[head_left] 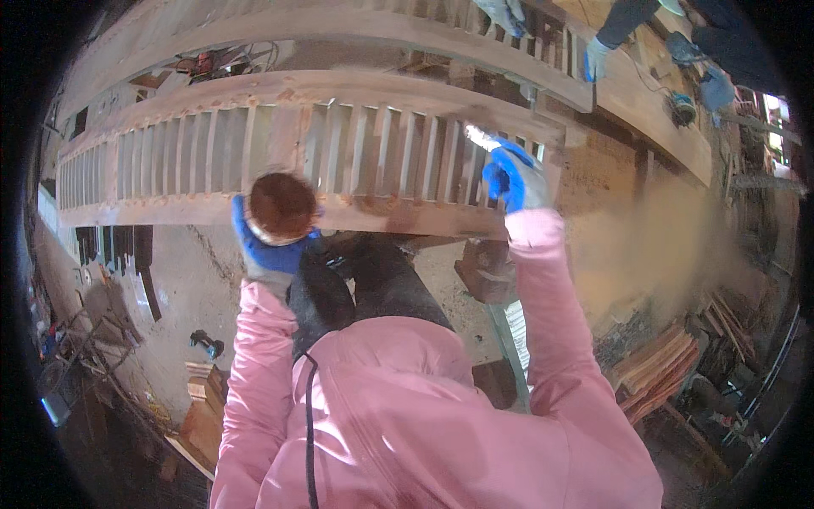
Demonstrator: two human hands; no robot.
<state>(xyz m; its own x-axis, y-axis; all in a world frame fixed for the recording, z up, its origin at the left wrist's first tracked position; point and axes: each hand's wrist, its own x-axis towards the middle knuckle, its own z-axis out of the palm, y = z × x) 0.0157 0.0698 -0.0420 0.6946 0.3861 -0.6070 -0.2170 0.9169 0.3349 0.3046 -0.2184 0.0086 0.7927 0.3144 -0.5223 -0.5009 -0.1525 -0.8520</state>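
Observation:
My left hand [264, 254], in a blue glove, holds a power sander whose round reddish-brown disc [281, 206] faces the camera, just below the lower rail of a long wooden slatted panel [195, 157]. My right hand [513, 174], also in a blue and grey glove, grips the lower rail of that panel near its right end. Both pink sleeves rise from the lower edge. A black cord hangs down my chest.
A second long wooden frame [627, 85] lies beyond, where another person's gloved hand [596, 58] rests. A cloud of sawdust [670, 246] drifts at right. Stacked timber [661, 365] lies at lower right, wood pieces and a small tool [206, 343] at lower left.

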